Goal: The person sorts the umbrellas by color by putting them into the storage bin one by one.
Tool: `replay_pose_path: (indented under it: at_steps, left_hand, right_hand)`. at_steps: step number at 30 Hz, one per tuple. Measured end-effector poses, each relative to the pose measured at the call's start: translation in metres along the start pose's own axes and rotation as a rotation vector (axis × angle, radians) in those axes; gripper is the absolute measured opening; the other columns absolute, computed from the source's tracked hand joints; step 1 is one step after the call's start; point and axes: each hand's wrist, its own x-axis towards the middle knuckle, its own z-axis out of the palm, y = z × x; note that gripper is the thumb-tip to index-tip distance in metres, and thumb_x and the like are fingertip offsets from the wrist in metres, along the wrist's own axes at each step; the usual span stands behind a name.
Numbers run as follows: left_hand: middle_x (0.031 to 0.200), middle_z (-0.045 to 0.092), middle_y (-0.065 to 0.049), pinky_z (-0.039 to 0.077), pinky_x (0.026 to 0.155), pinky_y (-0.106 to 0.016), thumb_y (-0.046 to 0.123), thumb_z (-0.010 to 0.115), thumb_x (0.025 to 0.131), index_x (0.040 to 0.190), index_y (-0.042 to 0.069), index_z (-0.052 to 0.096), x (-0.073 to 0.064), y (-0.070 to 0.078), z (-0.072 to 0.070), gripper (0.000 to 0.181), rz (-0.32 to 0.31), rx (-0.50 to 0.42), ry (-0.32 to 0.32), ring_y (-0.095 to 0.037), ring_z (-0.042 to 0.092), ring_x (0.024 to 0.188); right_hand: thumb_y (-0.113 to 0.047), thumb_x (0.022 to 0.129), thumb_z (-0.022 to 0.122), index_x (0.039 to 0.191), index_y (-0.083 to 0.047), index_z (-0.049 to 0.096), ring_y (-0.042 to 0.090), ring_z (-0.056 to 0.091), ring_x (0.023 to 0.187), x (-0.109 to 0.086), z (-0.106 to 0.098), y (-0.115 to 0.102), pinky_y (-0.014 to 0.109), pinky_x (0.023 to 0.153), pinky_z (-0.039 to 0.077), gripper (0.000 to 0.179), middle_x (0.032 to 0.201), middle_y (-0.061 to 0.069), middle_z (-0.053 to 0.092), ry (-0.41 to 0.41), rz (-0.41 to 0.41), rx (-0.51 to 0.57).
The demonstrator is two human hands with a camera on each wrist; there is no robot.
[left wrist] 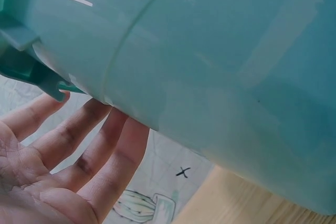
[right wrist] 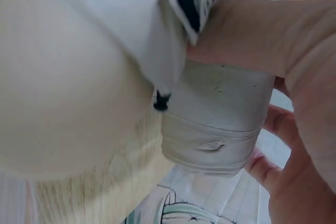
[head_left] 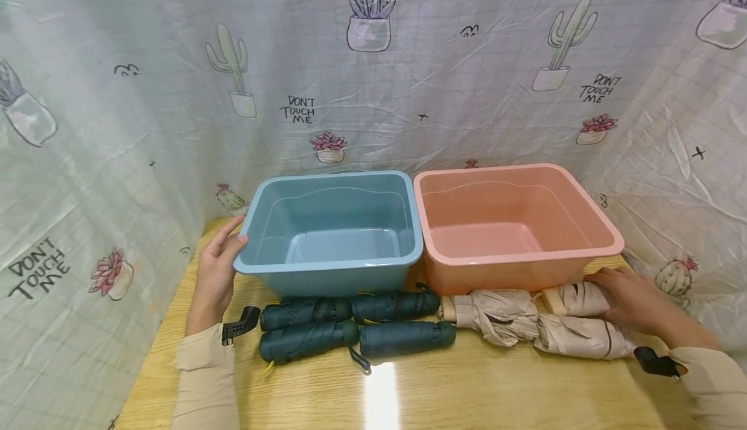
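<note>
My left hand [head_left: 217, 268] is at the left side of a blue plastic bin [head_left: 329, 266]. In the left wrist view its fingers [left wrist: 113, 153] lie nearly straight, with their tips against the bin's outer wall below the rim. At the right, my right hand [head_left: 633, 297] holds the end of a folded beige umbrella [head_left: 578, 299] that lies in front of the pink bin [head_left: 522, 258]. The right wrist view shows the thumb [right wrist: 241, 35] on one side of this umbrella and the fingers on its other side. Another folded beige umbrella [head_left: 583, 337] lies just nearer.
Several folded dark green umbrellas [head_left: 406, 338] lie in two rows before the blue bin. A further beige umbrella [head_left: 502, 313] lies between them and the right hand's one. A printed curtain [head_left: 385, 93] hangs behind and beside the wooden table [head_left: 303, 404].
</note>
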Motion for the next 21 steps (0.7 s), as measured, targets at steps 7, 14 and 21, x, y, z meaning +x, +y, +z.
replay_pose_path:
  at_steps: [7, 14, 21]
  left_hand:
    - [0.117, 0.068, 0.002, 0.058, 0.072, -0.02, 0.024, 0.063, 0.103, 0.156, 0.009, 0.042, 0.001, -0.002, 0.0, 0.059, 0.001, 0.033, 0.0, -0.008, 0.069, 0.086]
    - [0.117, 0.067, 0.003, 0.057, 0.073, -0.02, 0.025, 0.062, 0.103, 0.157, 0.009, 0.042, 0.001, -0.001, 0.0, 0.059, 0.002, 0.047, -0.009, -0.008, 0.069, 0.087]
    - [0.115, 0.068, 0.003, 0.057, 0.072, -0.019, 0.023, 0.062, 0.104, 0.156, 0.008, 0.042, 0.001, -0.002, -0.001, 0.058, 0.007, 0.035, -0.017, -0.008, 0.069, 0.086]
  right_hand:
    - [-0.021, 0.043, 0.099, 0.107, -0.001, 0.071, 0.044, 0.066, 0.093, -0.008, -0.004, 0.004, 0.06, 0.071, 0.052, 0.073, 0.104, 0.02, 0.073, 0.163, -0.093, 0.009]
    - [-0.009, 0.045, 0.097, 0.11, -0.003, 0.067, 0.044, 0.062, 0.096, -0.023, -0.017, 0.002, 0.06, 0.078, 0.046, 0.072, 0.107, 0.024, 0.071, 0.207, -0.017, 0.008]
    - [-0.006, 0.041, 0.096, 0.114, -0.004, 0.067, 0.039, 0.057, 0.093, -0.035, -0.037, -0.004, 0.04, 0.092, 0.042, 0.078, 0.106, 0.022, 0.072, 0.301, 0.014, -0.006]
